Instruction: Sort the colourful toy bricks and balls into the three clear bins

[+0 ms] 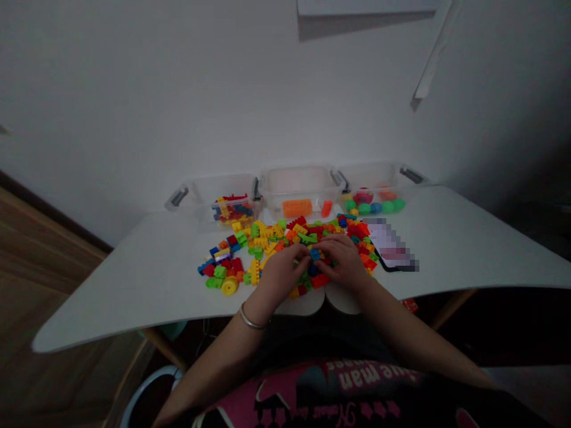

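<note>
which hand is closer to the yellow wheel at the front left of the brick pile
Left. The left hand sits just right of the yellow wheel; the right hand is farther right, beyond the left hand.

Phone point(392, 246): I see its screen pixelated — nothing readable.
Blue brick point(315, 254): mostly covered by my fingertips point(307, 255); shape unclear.
Bricks under my palms: hidden.
Left bin point(214, 193): contents too small and dim to sort.
Shirt lettering point(375, 374): cut off — illegible.
</note>
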Motion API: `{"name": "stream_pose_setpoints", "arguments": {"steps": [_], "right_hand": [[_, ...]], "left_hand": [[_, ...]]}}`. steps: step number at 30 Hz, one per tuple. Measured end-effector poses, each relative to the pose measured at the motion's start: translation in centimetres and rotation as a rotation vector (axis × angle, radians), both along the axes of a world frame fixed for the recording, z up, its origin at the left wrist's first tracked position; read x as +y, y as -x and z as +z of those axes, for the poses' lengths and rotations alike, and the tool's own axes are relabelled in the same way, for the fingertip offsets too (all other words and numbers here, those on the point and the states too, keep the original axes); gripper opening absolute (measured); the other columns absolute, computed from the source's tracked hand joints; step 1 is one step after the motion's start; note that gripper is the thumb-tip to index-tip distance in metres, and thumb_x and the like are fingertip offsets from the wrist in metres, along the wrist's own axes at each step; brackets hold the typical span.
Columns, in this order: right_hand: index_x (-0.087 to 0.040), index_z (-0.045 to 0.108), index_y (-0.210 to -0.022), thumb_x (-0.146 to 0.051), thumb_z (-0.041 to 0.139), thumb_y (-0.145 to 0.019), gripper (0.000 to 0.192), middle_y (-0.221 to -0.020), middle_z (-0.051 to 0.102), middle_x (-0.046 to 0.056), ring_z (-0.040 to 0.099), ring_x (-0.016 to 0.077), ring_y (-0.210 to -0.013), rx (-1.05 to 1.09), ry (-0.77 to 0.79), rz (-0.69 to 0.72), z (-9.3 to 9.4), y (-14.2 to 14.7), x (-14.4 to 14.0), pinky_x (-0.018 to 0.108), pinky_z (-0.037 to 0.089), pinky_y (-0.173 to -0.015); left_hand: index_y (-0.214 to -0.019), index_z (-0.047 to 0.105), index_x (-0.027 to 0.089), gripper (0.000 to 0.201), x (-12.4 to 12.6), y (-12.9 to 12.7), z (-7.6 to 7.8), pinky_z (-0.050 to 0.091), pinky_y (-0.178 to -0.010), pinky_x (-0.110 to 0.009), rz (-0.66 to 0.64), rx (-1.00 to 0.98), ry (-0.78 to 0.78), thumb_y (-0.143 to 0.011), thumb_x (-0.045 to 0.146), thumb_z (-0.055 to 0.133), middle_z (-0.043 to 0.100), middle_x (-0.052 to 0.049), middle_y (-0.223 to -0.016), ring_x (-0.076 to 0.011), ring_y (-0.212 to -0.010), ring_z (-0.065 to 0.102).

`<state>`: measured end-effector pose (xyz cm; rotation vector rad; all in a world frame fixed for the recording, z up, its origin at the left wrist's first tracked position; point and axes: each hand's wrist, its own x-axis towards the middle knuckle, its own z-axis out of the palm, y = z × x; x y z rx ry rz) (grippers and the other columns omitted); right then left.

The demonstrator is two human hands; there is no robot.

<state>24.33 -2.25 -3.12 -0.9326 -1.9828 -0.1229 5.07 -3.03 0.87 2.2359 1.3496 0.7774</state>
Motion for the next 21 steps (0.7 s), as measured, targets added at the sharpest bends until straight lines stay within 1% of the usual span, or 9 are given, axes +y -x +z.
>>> {"name": "stream_pose_setpoints", "arguments": {"steps": [4, 6, 8, 10, 12, 14, 15, 18, 21], "right_hand": [[-0.023, 0.067, -0.102, -0.027, 0.065, -0.081, 0.022, -0.095, 0.072, 0.007, 0.065, 0.0252, -0.095, 0.008, -0.010, -0.004, -0.1, 0.1, 0.0, 0.044, 0.053, -0.085], [-0.023, 0.066, -0.101, -0.025, 0.066, -0.079, 0.022, -0.094, 0.072, 0.007, 0.065, 0.0254, -0.094, 0.021, -0.001, -0.016, -0.2, 0.1, 0.1, 0.043, 0.054, -0.084], [-0.024, 0.065, -0.101, -0.024, 0.066, -0.077, 0.023, -0.094, 0.071, 0.006, 0.065, 0.0256, -0.094, 0.038, 0.008, -0.028, -0.3, 0.2, 0.1, 0.043, 0.054, -0.083], [-0.025, 0.064, -0.101, -0.025, 0.066, -0.078, 0.023, -0.094, 0.071, 0.006, 0.065, 0.0260, -0.094, 0.059, -0.003, -0.054, -0.3, 0.2, 0.2, 0.045, 0.054, -0.084], [-0.024, 0.064, -0.101, -0.027, 0.066, -0.078, 0.023, -0.094, 0.071, 0.007, 0.064, 0.0265, -0.094, 0.083, -0.024, -0.102, -0.4, 0.2, 0.4, 0.046, 0.053, -0.086], [-0.024, 0.064, -0.100, -0.028, 0.066, -0.078, 0.023, -0.095, 0.070, 0.007, 0.064, 0.0272, -0.095, 0.107, -0.039, -0.152, -0.4, 0.2, 0.4, 0.047, 0.052, -0.088], [-0.024, 0.064, -0.100, -0.028, 0.067, -0.078, 0.023, -0.095, 0.070, 0.007, 0.064, 0.0274, -0.096, 0.117, -0.039, -0.170, -0.5, 0.2, 0.5, 0.047, 0.051, -0.089], [-0.024, 0.065, -0.100, -0.029, 0.066, -0.079, 0.022, -0.096, 0.070, 0.008, 0.063, 0.0276, -0.097, 0.134, -0.020, -0.194, -0.5, 0.2, 0.5, 0.048, 0.050, -0.091], [-0.024, 0.065, -0.100, -0.029, 0.066, -0.079, 0.021, -0.096, 0.069, 0.008, 0.063, 0.0279, -0.098, 0.128, -0.011, -0.189, -0.6, 0.2, 0.5, 0.048, 0.050, -0.091]], "left_hand": [[-0.100, 0.064, 0.022, 0.014, -0.3, 0.4, -0.2, 0.053, -0.080, -0.034, -0.028, 0.015, -0.031, -0.090, 0.022, 0.054, 0.072, -0.002, -0.093, -0.0182, -0.087, 0.068], [-0.106, 0.064, 0.022, 0.018, -0.5, 1.0, -0.3, 0.053, -0.086, -0.038, -0.032, 0.036, -0.082, -0.092, 0.023, 0.053, 0.072, -0.004, -0.099, -0.0199, -0.094, 0.067], [-0.113, 0.062, 0.021, 0.023, -0.9, 1.8, -0.4, 0.051, -0.094, -0.042, -0.048, 0.077, -0.157, -0.093, 0.028, 0.052, 0.069, -0.007, -0.110, -0.0223, -0.105, 0.064], [-0.124, 0.059, 0.022, 0.035, -1.3, 2.4, -0.8, 0.046, -0.102, -0.047, -0.094, 0.144, -0.225, -0.091, 0.036, 0.057, 0.063, -0.010, -0.125, -0.0256, -0.118, 0.058], [-0.134, 0.053, 0.023, 0.055, -1.7, 2.7, -1.3, 0.039, -0.109, -0.053, -0.156, 0.246, -0.266, -0.085, 0.045, 0.066, 0.053, -0.012, -0.140, -0.0299, -0.130, 0.048], [-0.139, 0.049, 0.025, 0.070, -2.0, 2.7, -2.0, 0.031, -0.114, -0.059, -0.178, 0.361, -0.289, -0.079, 0.051, 0.071, 0.044, -0.014, -0.149, -0.0336, -0.138, 0.039], [-0.141, 0.048, 0.026, 0.073, -2.0, 2.7, -2.3, 0.026, -0.115, -0.061, -0.173, 0.411, -0.300, -0.077, 0.052, 0.073, 0.042, -0.014, -0.151, -0.0347, -0.140, 0.036], [-0.141, 0.048, 0.029, 0.070, -1.8, 2.5, -3.1, 0.020, -0.117, -0.064, -0.116, 0.506, -0.347, -0.079, 0.051, 0.071, 0.042, -0.012, -0.152, -0.0350, -0.142, 0.034], [-0.140, 0.049, 0.031, 0.064, -1.3, 2.4, -3.3, 0.018, -0.117, -0.065, -0.075, 0.555, -0.390, -0.082, 0.051, 0.068, 0.045, -0.011, -0.150, -0.0346, -0.140, 0.038]]}}
